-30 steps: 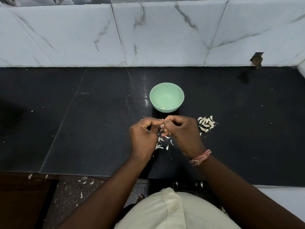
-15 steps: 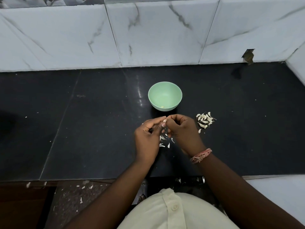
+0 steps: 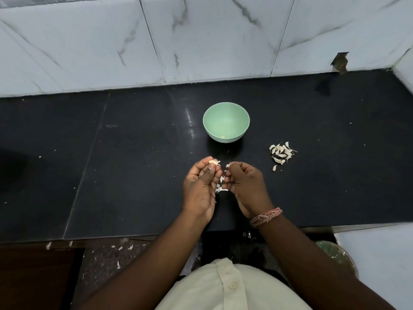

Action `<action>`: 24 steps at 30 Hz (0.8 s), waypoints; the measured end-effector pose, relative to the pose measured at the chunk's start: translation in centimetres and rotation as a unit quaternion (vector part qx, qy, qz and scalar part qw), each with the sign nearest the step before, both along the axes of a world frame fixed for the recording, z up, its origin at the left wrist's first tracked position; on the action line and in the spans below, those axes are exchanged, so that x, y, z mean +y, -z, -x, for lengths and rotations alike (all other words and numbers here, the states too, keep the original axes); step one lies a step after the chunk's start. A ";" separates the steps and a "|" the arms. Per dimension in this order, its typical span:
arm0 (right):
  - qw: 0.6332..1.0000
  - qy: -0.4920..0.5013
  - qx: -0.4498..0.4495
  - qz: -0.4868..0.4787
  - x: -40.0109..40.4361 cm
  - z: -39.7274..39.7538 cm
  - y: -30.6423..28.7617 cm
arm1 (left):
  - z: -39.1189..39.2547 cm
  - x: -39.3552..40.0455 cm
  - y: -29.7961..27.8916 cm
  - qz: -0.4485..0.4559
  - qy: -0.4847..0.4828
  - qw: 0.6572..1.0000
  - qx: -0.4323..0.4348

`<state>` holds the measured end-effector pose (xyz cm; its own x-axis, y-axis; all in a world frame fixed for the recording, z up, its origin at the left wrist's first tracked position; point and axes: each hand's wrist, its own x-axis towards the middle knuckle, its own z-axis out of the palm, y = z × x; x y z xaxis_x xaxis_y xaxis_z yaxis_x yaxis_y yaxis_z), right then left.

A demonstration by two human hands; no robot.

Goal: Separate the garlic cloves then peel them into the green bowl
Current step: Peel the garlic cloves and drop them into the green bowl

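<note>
head view: a black stone counter [image 3: 134, 175] is seen from above, backed by white marble-look wall tiles [image 3: 201, 41].
floor, far left: pale skin scraps [image 3: 118, 264] are scattered on the speckled floor below the counter edge.
left hand [image 3: 201, 186]: held above the counter near its front edge, palm turned partly up, fingers curled.
garlic clove [image 3: 213, 162]: pinched between the left thumb tip and the fingertips; a bit of loose skin is seen at its right end. Whether it is fully peeled cannot be told.
peel pile [image 3: 220, 186]: white skin pieces are lying on the counter, in the gap between the two hands and partly hidden by them.
green bowl [image 3: 226, 108]: set upright on the counter beyond the hands, apart from both. One small pale piece [image 3: 222, 136] is seen at the bottom near the front wall, too small to identify.
right hand [image 3: 244, 184]: held just right of the left hand, not touching it; fingers curled inward.
skin piece [image 3: 229, 164]: a small white flake is pinched at the right thumb and forefinger tips.
wrist band [image 3: 266, 217]: pinkish threads are tied round the right wrist.
unpeeled cloves [image 3: 281, 153]: a small heap is lying on the counter right of the bowl and beyond the right hand, apart from both.
stray clove [image 3: 274, 168]: lying alone just in front of the heap.
wall, far right: a chipped hole [image 3: 340, 62] is seen in the tile at counter level.
</note>
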<state>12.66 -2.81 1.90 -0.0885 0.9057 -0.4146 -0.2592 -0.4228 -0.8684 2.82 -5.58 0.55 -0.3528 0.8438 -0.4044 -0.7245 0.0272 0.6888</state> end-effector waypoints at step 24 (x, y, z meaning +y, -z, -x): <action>0.981 -0.074 -0.137 -0.111 2.2 -2.0 1.5 | -4.0 -0.1 1.4 0.045 -0.082 0.983 0.158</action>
<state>14.66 -0.65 0.42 -0.1390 0.9621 -0.2348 0.0473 -0.2304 -0.9720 6.86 -5.66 -0.90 -0.6012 0.7307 -0.3233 -0.4744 -0.0008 0.8803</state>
